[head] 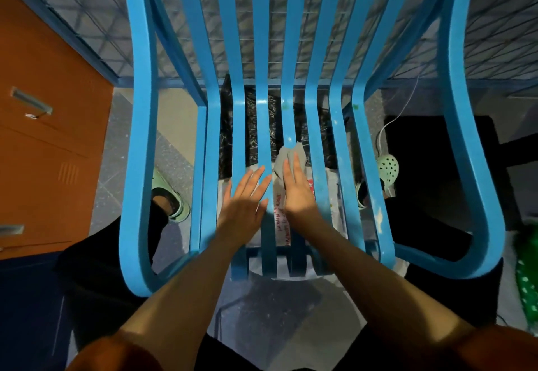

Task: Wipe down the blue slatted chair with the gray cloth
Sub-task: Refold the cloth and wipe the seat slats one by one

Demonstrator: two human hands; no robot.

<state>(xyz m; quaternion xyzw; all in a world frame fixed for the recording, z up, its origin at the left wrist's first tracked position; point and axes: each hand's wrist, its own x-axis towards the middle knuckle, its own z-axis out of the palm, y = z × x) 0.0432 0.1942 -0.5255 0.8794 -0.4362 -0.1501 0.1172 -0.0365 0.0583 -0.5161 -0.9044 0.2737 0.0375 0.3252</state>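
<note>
Pressing flat with straight fingers, the right hand (297, 193) pins the gray cloth (281, 167) against a middle slat of the blue slatted chair (262, 126), while the left hand (244, 199) lies open and empty on the slats just beside it. Black plastic (274, 126) shows through the gaps below, pale green clogs (387, 167) flank the seat's side edges, and an orange cabinet (43, 143) stands to the left.

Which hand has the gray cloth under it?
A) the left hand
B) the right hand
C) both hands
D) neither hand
B: the right hand presses the gray cloth onto a slat of the blue chair; the left hand lies bare on the slats.
</note>
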